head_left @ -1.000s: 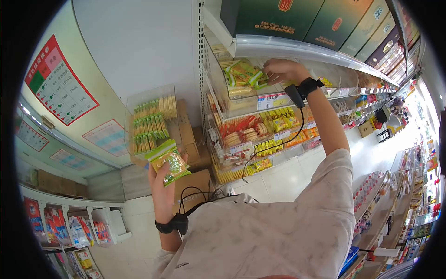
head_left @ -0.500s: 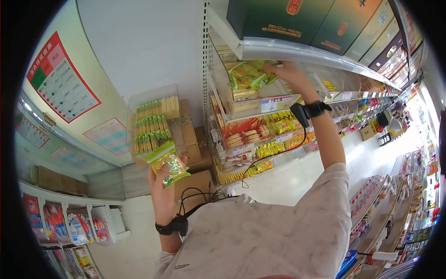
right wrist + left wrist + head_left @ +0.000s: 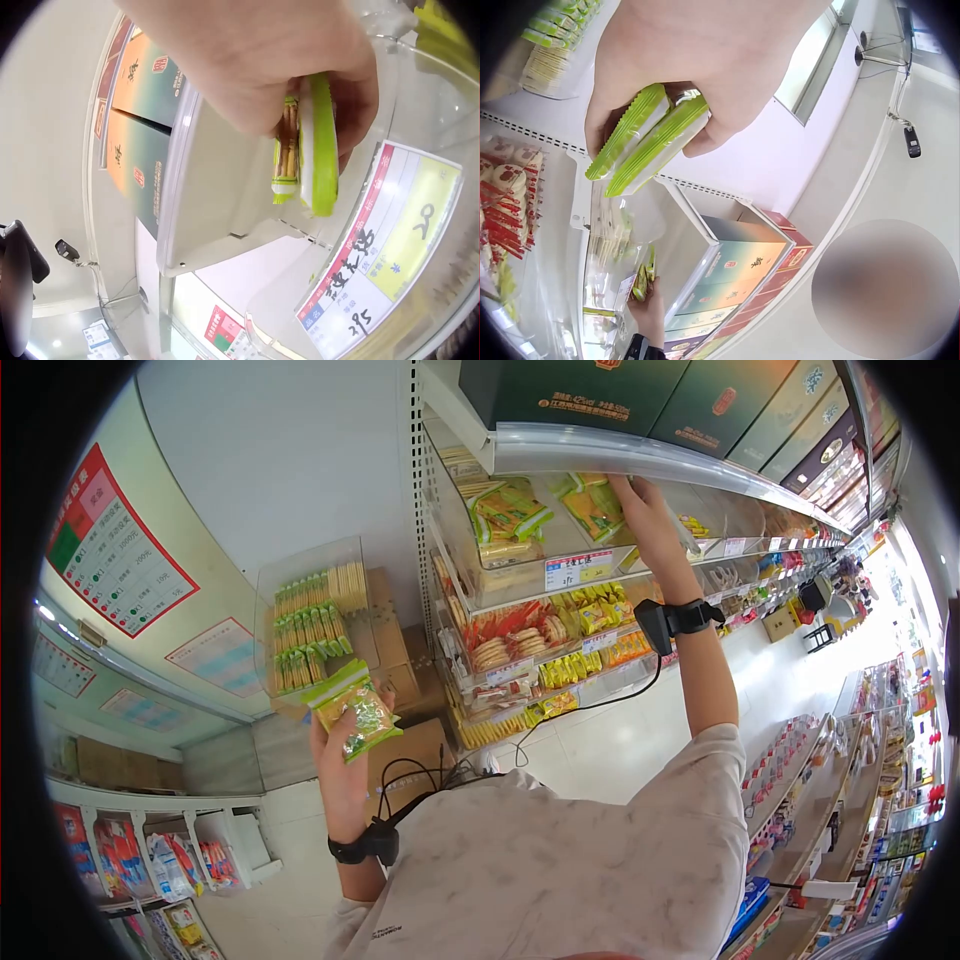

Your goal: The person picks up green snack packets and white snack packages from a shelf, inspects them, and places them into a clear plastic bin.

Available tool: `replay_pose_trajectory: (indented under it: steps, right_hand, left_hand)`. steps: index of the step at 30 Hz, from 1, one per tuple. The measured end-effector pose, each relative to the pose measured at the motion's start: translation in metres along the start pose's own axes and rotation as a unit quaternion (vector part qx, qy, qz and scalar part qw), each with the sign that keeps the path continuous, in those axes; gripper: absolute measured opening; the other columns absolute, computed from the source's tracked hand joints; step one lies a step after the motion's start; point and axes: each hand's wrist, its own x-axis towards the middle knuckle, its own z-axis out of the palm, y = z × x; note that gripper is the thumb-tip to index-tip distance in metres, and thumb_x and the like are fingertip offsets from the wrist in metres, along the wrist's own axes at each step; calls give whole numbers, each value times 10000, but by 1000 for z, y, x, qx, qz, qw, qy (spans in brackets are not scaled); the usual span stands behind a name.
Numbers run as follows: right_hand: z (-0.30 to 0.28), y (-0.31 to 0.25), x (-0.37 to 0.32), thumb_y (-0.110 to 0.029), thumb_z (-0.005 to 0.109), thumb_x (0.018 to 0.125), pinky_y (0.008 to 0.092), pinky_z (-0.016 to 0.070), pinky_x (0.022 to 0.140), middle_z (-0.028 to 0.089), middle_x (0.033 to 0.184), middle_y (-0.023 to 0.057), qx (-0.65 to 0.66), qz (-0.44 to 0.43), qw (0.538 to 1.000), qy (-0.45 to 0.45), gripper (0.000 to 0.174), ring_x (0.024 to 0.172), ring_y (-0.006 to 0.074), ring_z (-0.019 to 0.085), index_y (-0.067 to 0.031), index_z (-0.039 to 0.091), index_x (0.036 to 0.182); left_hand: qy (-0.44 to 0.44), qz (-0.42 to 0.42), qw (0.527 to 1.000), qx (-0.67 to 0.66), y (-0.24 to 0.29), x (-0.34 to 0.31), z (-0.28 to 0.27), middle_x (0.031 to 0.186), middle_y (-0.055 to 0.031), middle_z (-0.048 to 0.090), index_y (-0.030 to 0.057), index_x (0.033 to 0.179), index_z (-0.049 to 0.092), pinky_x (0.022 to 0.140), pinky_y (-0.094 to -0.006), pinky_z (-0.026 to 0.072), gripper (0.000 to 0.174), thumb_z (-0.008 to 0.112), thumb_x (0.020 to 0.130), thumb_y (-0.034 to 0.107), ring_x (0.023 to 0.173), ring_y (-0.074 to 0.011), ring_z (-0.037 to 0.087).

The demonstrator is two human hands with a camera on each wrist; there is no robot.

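Observation:
Low at the left, my left hand [image 3: 342, 765] grips green-edged snack packets [image 3: 358, 710]; the left wrist view shows two packets [image 3: 658, 142] side by side between thumb and fingers. At the upper shelf's clear bin, my right hand [image 3: 655, 530] pinches a similar packet [image 3: 592, 508]. In the right wrist view, two green-edged pieces, one nearer [image 3: 321, 150] and one with brown sticks visible [image 3: 287, 154], stand upright under the hand. More green packets [image 3: 508, 510] lie in the bin to the left of that hand, behind a price tag [image 3: 578, 570].
Below the left wall stands a clear box with rows of small green packets [image 3: 308, 625], beside cardboard boxes [image 3: 390, 650]. Large dark green boxes [image 3: 600, 390] stand above the bin. Lower shelves hold red and yellow packets [image 3: 600, 610]. A black cable [image 3: 590, 707] hangs from the right wrist.
My right hand was over the bin's packets with fingers spread; it now holds a packet, moved rightward from the others. The left hand keeps its grip. The head view has shifted slightly.

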Motion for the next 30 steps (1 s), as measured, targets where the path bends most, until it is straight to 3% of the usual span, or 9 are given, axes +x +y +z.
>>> replay_pose_trajectory:
  steps: [3,9,12,15,18,25,28,29,30]
  right_hand:
    - [-4,9,7,-429,607,1035,279,472,960,672,1242,128,-35,38,999,-3,619,1107,161,619,104,573,1347]
    - [9,10,11,-465,589,1036,295,470,946,690,1205,129,-9,-147,985,91,602,1086,143,608,78,612,1294]
    - [17,11,18,-413,585,1046,323,467,982,684,1245,137,-14,-76,995,66,518,1134,169,616,34,621,1306]
    - [33,-22,7,-344,570,1053,348,466,1030,682,1257,131,53,110,991,-58,449,1163,186,622,13,623,1320]
    - [11,26,45,-348,584,1031,378,502,1028,676,1272,119,49,-63,975,-209,453,1168,211,643,13,646,1299]
    - [11,44,99,-461,686,925,366,595,841,737,1131,157,-143,60,952,-263,511,1045,265,717,-80,703,1264]
    - [25,60,121,-499,681,908,375,598,784,752,1074,153,-215,-27,922,-321,534,980,278,736,-99,704,1261]
    - [45,94,145,-495,676,907,369,597,755,759,1044,153,-89,64,947,-302,514,932,268,747,-113,706,1249]
    - [48,74,133,-461,678,916,361,603,761,757,1049,153,-180,35,937,-299,484,932,262,747,-107,706,1245]
  left_hand:
    - [21,9,1000,-3,-2,-1,1,1326,-235,607,5,1469,445,1021,-506,523,515,576,990,143,1198,-421,634]
    - [20,6,1000,-6,1,-4,0,1317,-233,610,-1,1467,443,1029,-499,519,520,575,984,138,1198,-410,633]
    - [17,4,1000,1,1,-5,1,1307,-232,614,-2,1460,448,1025,-499,518,515,570,979,132,1189,-412,638]
    - [42,28,999,-5,-2,-4,11,1295,-234,617,-7,1453,449,1018,-498,520,507,558,978,132,1172,-417,647]
    - [38,21,999,6,-6,-3,5,1297,-239,614,-13,1451,444,1020,-502,516,503,547,982,137,1165,-424,651]
    - [17,20,999,22,-7,-5,3,1322,-250,602,-8,1466,425,1030,-512,503,530,554,978,153,1189,-432,639]
    - [28,30,999,12,-8,-6,1,1330,-252,598,-3,1475,414,1036,-514,499,546,562,975,156,1200,-429,631]
    - [30,31,999,10,-8,-7,0,1332,-253,596,-2,1478,411,1039,-515,497,547,562,975,155,1199,-427,630]
    - [32,32,999,9,-7,-7,0,1335,-254,595,0,1480,409,1042,-516,495,549,563,976,154,1198,-425,629]
